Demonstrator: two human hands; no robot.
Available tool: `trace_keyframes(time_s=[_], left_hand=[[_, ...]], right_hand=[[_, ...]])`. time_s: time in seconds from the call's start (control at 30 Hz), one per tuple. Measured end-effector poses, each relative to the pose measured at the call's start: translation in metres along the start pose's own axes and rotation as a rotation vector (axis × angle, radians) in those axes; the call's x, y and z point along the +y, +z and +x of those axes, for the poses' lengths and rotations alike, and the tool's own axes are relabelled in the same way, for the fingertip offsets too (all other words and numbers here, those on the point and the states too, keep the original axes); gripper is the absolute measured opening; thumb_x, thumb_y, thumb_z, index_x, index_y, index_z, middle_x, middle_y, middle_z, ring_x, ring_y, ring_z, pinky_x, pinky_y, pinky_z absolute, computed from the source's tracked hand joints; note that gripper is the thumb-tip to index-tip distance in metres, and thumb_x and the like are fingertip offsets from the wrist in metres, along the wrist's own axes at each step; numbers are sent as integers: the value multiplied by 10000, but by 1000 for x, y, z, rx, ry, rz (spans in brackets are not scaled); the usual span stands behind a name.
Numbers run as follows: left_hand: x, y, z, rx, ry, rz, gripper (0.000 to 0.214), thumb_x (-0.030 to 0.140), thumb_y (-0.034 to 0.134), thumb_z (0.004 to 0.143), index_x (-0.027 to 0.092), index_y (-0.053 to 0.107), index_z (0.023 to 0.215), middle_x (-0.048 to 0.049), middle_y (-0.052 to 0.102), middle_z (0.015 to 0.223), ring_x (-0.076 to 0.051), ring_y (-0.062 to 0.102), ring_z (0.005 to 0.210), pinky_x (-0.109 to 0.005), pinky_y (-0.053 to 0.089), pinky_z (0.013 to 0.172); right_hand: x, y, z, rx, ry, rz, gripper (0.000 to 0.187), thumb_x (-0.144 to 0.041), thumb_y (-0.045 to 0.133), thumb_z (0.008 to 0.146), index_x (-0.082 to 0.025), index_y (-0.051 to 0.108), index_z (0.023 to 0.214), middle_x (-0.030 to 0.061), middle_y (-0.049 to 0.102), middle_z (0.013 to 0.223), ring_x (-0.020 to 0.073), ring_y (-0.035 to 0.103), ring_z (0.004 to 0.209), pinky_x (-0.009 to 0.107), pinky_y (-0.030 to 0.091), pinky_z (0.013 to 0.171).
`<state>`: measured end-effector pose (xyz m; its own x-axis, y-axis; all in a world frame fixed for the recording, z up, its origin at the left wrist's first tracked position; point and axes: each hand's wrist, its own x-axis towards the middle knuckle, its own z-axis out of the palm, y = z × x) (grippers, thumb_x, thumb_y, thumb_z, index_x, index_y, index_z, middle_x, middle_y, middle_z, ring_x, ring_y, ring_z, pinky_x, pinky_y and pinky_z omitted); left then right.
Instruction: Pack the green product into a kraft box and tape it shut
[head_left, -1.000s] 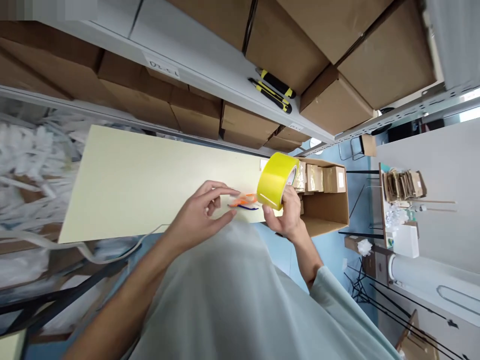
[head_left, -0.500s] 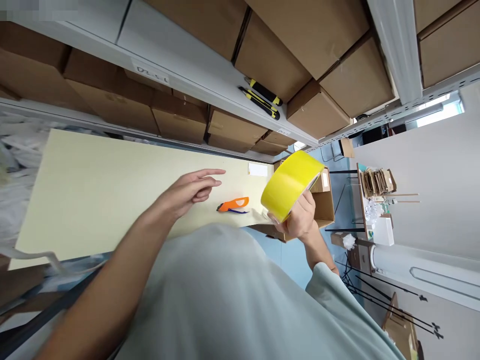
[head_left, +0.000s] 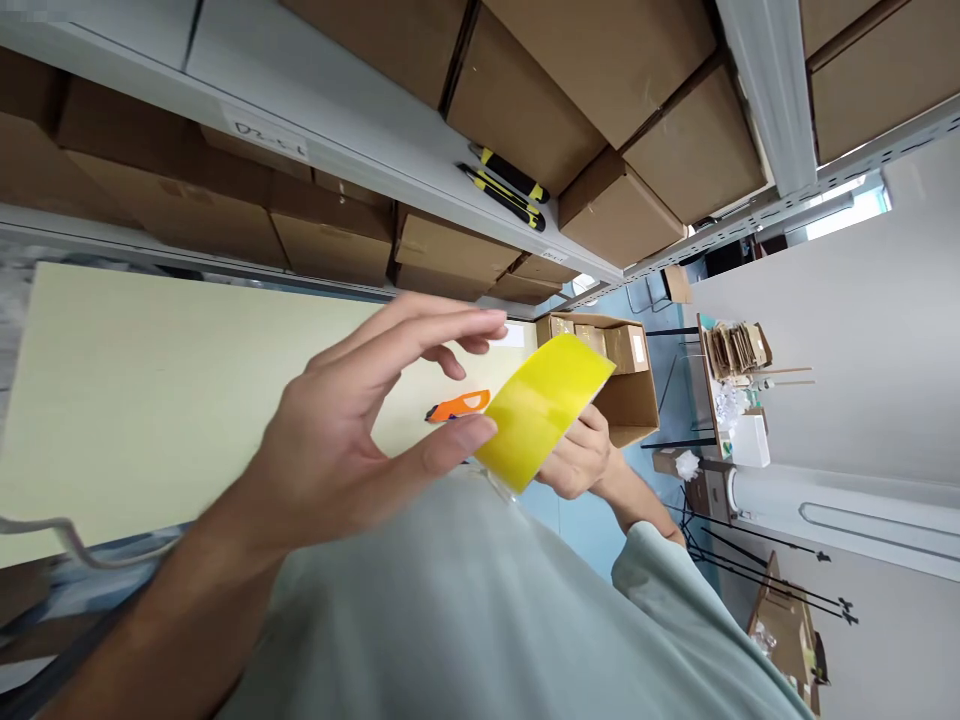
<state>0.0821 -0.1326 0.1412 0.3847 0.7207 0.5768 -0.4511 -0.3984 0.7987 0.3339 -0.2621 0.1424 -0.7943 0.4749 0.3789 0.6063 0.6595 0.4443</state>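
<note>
My right hand grips a wide roll of yellow tape from its far side, and the roll hides some of the fingers. Close beside the roll, my left hand is open, thumb and fingers spread apart. Its thumb tip overlaps the roll's left edge; whether it touches, I cannot tell. A clear strip hangs near the lower edge of the roll. Behind the left hand, an orange utility knife lies on the pale yellow board.
Cardboard boxes fill the grey shelf above, where black-and-yellow cutters lie. An open carton holding small boxes stands beyond my right hand. Further right is a table with stacked flat cardboard. A white label lies on the board.
My left hand has come up and right towards the tape roll, with its thumb and fingers spreading. The roll has shifted slightly left and down and turned in my right hand.
</note>
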Motion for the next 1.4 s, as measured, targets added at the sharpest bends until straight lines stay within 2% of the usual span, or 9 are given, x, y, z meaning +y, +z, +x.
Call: trace_keyframes(time_s=[0.13,0.33,0.43,0.57,0.77,1.0,1.1,1.2,1.4], left_hand=[[7,-1,-5,-95,-284,-151,317,549,773,1106,344,896,1314,-50,899,1164,-218,858,1031,-274,701,848],[15,4,-3,-166,-518,-296,511,748,799,1016,252,897,938,-48,828,838,-201,776,733,-264,630,642],[14,7,-5,-176,-602,-270,542,729,771,1029,219,858,868,-54,787,803,-195,706,700,-287,583,631],[11,7,-9,-198,-718,-259,458,663,762,1017,221,880,989,-82,824,927,-237,725,820,-323,588,705],[10,12,-4,-171,-796,-225,307,552,803,895,261,872,962,-82,836,1009,-304,766,937,-363,633,784],[11,26,5,-230,-805,-211,315,568,807,862,263,818,938,-77,810,950,-303,752,899,-366,623,771],[11,32,9,-229,-826,-194,311,564,799,852,260,807,916,-75,806,949,-300,749,897,-366,624,776],[11,37,16,-242,-850,-171,310,567,774,844,257,784,852,-66,785,914,-294,735,875,-369,620,765],[8,48,27,-240,-869,-94,341,577,720,889,245,759,819,-78,731,851,-307,718,860,-398,612,736]], right_hand=[[-2,-1,-12,-10,-57,16,168,-364,836,1006,-306,735,886,-77,663,668,139,653,694,297,602,826],[3,4,-18,-196,-7,-2,65,-344,800,1073,-352,776,1013,-109,692,687,114,652,690,264,617,904],[7,3,-17,-296,18,53,74,-317,791,1079,-390,801,1069,-114,721,706,114,652,660,250,642,865],[17,-3,-17,-412,27,185,148,-283,806,1069,-422,811,1118,-132,779,773,105,701,698,222,665,905],[49,-20,-20,-368,-110,132,217,-200,741,1096,-365,759,1235,-133,876,983,71,793,961,201,595,1169],[90,-37,-19,-259,-419,-89,180,-182,618,1161,-251,736,1278,-76,914,1149,49,817,1121,172,561,1275],[97,-43,-18,-258,-465,-117,268,-76,664,1082,-227,751,1286,-48,914,1256,62,810,1258,243,493,1400],[103,-47,-16,-200,-539,-192,393,70,698,964,-164,785,1268,8,890,1374,57,777,1371,205,402,1443],[116,-51,-10,-178,-713,-433,400,96,758,920,-172,824,1209,-35,884,1326,48,735,1442,209,392,1453]])
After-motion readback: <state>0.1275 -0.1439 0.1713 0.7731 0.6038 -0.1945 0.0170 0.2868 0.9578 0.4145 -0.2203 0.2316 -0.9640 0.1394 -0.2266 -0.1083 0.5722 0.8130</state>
